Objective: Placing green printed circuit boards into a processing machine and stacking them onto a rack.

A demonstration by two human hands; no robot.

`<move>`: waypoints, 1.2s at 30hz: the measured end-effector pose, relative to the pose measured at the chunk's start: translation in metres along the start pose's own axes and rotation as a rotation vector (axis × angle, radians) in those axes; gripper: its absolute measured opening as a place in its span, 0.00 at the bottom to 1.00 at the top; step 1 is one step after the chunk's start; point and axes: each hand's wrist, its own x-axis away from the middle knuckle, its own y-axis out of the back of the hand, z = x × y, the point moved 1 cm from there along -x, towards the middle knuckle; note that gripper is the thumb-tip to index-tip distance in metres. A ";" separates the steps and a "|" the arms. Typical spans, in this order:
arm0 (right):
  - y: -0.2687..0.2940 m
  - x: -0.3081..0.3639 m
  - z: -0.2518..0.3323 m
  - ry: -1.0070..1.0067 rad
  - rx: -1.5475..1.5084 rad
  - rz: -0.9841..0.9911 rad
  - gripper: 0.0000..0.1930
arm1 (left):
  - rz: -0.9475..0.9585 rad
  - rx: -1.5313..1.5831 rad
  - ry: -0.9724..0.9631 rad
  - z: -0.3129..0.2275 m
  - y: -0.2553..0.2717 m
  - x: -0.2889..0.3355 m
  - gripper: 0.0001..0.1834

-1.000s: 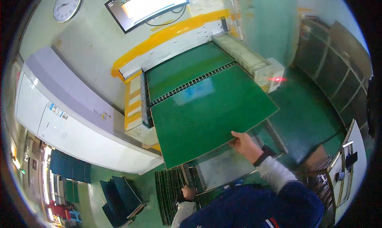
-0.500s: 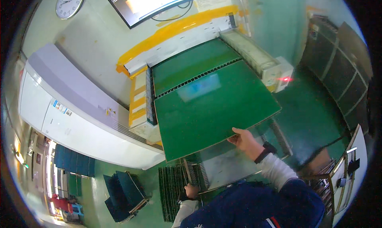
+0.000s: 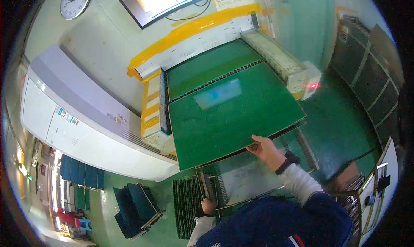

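A large glossy green panel (image 3: 237,117) spans the opening of the machine in front of me. My right hand (image 3: 266,151) pinches its near edge, thumb on top and fingers underneath. Beyond a toothed strip (image 3: 215,79), a second green panel (image 3: 211,66) lies flat in the machine. Lower down, my left hand (image 3: 208,206) is closed beside a rack of upright dark green panels (image 3: 187,208); what its fingers hold, if anything, is hidden. Under the large panel, a pale flat surface (image 3: 250,184) with a toothed rail partly shows.
Taped side rails (image 3: 151,113) and a box with a red light (image 3: 309,85) flank the machine. A white cabinet unit (image 3: 86,130) stands left. Blue panels on a rack (image 3: 137,208) stand on the floor. Dark framed panels (image 3: 366,70) lean right, with a metal-framed stand (image 3: 375,195) nearer.
The near edge of the large green panel has risen slightly, and a dark edge shows beneath it. My right hand keeps its pinch; my left hand has barely moved.
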 end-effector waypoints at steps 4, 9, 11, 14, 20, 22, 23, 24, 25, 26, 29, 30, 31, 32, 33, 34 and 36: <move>0.008 -0.003 0.009 0.033 0.000 -0.060 0.06 | -0.073 0.085 0.072 -0.040 0.024 0.019 0.31; 0.019 -0.013 0.018 0.056 -0.024 -0.048 0.07 | -0.035 0.180 0.088 -0.071 0.052 0.033 0.30; 0.000 -0.014 0.007 0.014 -0.006 0.007 0.07 | -0.056 0.133 0.084 -0.026 0.028 0.019 0.30; -0.003 -0.021 0.002 0.008 -0.006 -0.001 0.07 | -0.080 0.119 0.084 -0.023 0.022 0.021 0.30; 0.001 -0.023 0.014 0.047 -0.002 -0.009 0.07 | -0.052 0.230 0.218 -0.084 0.076 0.060 0.29; 0.004 -0.025 0.018 0.065 0.006 -0.020 0.07 | -0.078 0.177 0.214 -0.090 0.079 0.060 0.28; 0.010 -0.028 0.023 0.078 0.000 -0.031 0.07 | -0.052 0.198 0.192 -0.096 0.081 0.057 0.28; 0.019 -0.032 0.028 0.090 -0.019 -0.044 0.07 | -0.024 0.216 0.166 -0.104 0.082 0.053 0.28; 0.008 -0.033 0.022 0.064 -0.023 -0.020 0.07 | -0.042 0.122 0.087 -0.060 0.048 0.030 0.28; -0.008 -0.033 0.012 0.030 -0.011 0.011 0.07 | -0.071 0.028 0.023 -0.013 0.013 0.013 0.29; -0.002 -0.040 0.015 0.034 -0.002 -0.020 0.07 | -0.094 0.046 0.022 -0.015 -0.007 -0.005 0.29; 0.005 -0.040 0.022 0.057 -0.013 -0.027 0.07 | -0.101 0.164 0.117 -0.032 0.001 -0.003 0.30; 0.002 -0.041 0.021 0.057 -0.015 -0.013 0.07 | -0.107 0.164 0.123 -0.025 0.001 -0.002 0.30; -0.009 -0.041 0.014 0.030 -0.005 0.014 0.07 | -0.153 0.121 0.045 0.000 -0.009 -0.002 0.29; -0.017 -0.043 0.006 0.014 0.008 0.028 0.07 | -0.193 0.075 -0.039 0.016 -0.017 0.000 0.29; -0.012 -0.046 0.009 0.031 0.010 0.010 0.07 | -0.185 0.074 -0.053 -0.001 -0.008 0.004 0.29; 0.005 -0.044 0.026 0.072 -0.015 -0.026 0.07 | -0.182 0.212 0.064 -0.061 0.039 0.028 0.29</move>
